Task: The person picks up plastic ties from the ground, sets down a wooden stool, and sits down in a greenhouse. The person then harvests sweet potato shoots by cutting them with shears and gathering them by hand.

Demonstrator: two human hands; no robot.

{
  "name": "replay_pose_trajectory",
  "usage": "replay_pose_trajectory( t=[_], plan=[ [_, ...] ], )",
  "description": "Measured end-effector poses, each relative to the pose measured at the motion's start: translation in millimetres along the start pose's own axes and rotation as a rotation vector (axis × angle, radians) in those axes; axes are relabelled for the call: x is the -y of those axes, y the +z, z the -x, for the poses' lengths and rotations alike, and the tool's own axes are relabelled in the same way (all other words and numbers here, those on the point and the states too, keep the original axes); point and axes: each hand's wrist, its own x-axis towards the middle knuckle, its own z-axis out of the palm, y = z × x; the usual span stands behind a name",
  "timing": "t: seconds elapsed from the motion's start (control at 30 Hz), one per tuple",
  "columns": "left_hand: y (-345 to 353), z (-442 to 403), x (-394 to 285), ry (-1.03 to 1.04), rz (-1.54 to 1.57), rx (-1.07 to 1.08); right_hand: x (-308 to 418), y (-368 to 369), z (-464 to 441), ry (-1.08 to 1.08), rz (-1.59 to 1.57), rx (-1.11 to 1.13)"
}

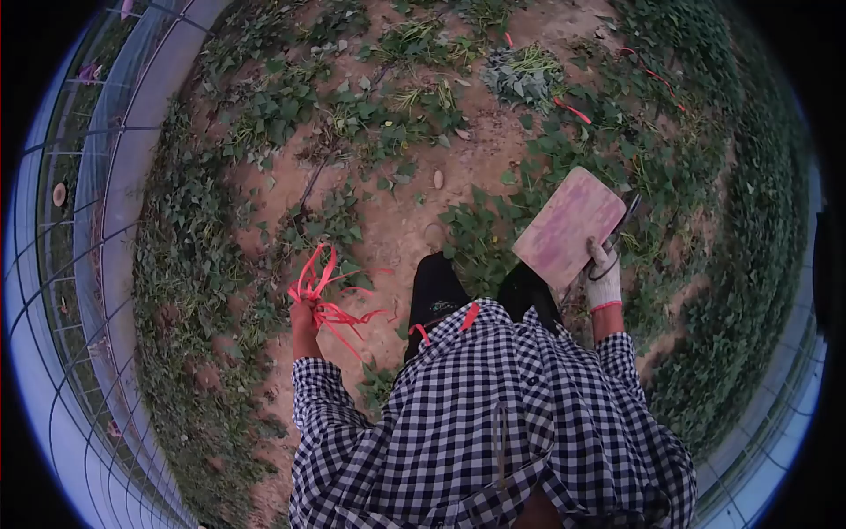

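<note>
In my left hand (304, 316), bare and closed, is a bunch of red plastic strips (319, 284) whose loose ends fan out to the right. My right hand (604, 280) wears a white knit glove with a red cuff. Its fingers close at the lower right edge of a flat wooden board (571, 225) with rounded corners and faded pink patches. A dark metal loop (603, 268) shows at the gloved fingers, perhaps a scissors handle; the rest is hidden. Another dark curved piece (631, 212) sticks out beside the board's right edge.
Leafy green vines (291, 115) spread over reddish soil (397, 220). A bundle of cut greens (524, 75) lies ahead, near a red strip (573, 110) on the ground. Wire fencing (106, 212) borders the left side. More red strips (470, 316) hang at my checked shirt.
</note>
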Motion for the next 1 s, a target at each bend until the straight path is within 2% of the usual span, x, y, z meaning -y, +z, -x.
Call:
replay_pose_trajectory(
  t=[0.07,0.1,0.17,0.37,0.43,0.5,0.63,0.73,0.77,0.87,0.97,1.0],
  plan=[
    [16.8,-40.2,-42.2,-0.003,-0.055,0.016,13.2,18.8,-6.6,-0.064,-0.076,0.003],
    [30.9,-54.3,-60.3,0.06,-0.079,0.01,16.1,22.8,-16.7,-0.075,-0.109,0.026],
    [63.3,-61.7,-101.3,0.15,-0.08,0.099,21.3,27.3,-38.3,-0.062,-0.096,0.022],
    [151.7,-77.9,-172.6,0.175,-0.148,0.227,42.0,58.6,-79.4,-0.078,-0.096,-0.022],
    [173.9,-82.4,-190.9,0.141,-0.146,0.217,26.9,40.6,-116.7,-0.056,-0.074,-0.027],
    [193.8,-96.8,-209.1,0.124,-0.14,0.216,51.3,78.7,-126.8,-0.035,-0.102,-0.013],
    [240.1,-113.7,-245.0,0.176,-0.179,0.17,63.3,84.0,-196.7,-0.009,-0.156,0.045],
    [283.1,-122.4,-269.5,0.165,-0.197,0.004,70.5,82.7,-262.4,-0.01,-0.157,0.051],
    [259.8,-174.2,-256.0,0.159,-0.179,0.07,65.4,77.2,-286.2,-0.024,-0.201,0.067],
    [345.3,-119.2,-296.0,0.184,-0.252,0.005,108.7,76.5,-322.5,-0.009,-0.036,0.01],
    [401.2,-124.9,-319.7,0.186,-0.241,0.098,125.0,60.8,-368.5,-0.053,-0.072,0.013],
    [413.6,-127.3,-330.3,0.184,-0.244,0.111,149.6,77.1,-370.4,-0.038,-0.071,0.022]
  ],
)
